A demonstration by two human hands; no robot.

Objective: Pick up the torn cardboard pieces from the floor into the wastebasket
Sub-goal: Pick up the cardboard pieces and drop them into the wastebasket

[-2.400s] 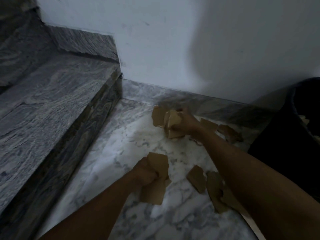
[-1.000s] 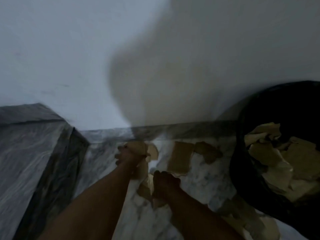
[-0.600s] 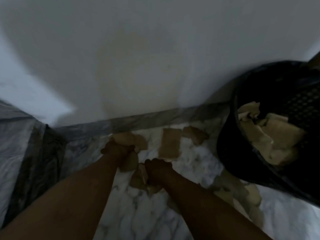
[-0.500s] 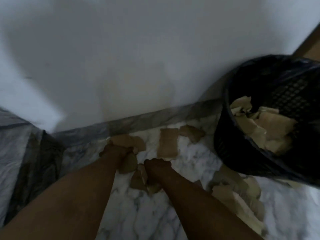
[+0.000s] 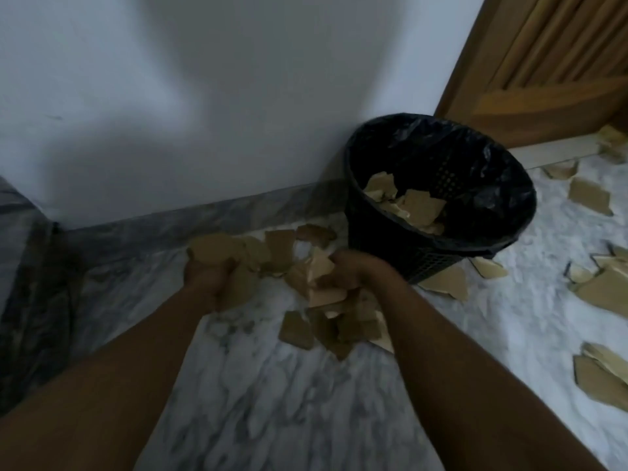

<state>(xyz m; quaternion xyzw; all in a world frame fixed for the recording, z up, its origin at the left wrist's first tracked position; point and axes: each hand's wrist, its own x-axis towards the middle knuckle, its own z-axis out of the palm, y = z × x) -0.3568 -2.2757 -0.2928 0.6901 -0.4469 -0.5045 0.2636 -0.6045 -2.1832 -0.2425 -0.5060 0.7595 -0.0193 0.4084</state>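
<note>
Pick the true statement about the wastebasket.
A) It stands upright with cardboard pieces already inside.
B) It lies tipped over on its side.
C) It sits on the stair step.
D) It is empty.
A: the wastebasket stands upright on the floor, and torn cardboard pieces lie inside it.

White wall [image 5: 238, 79], grey marble skirting [image 5: 176, 226], veined marble floor [image 5: 289, 402], wooden door [image 5: 543, 62], dim light.

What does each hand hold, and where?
The left hand grips a bunch of cardboard pieces round its middle; right hand grips another bunch by one edge.
</note>
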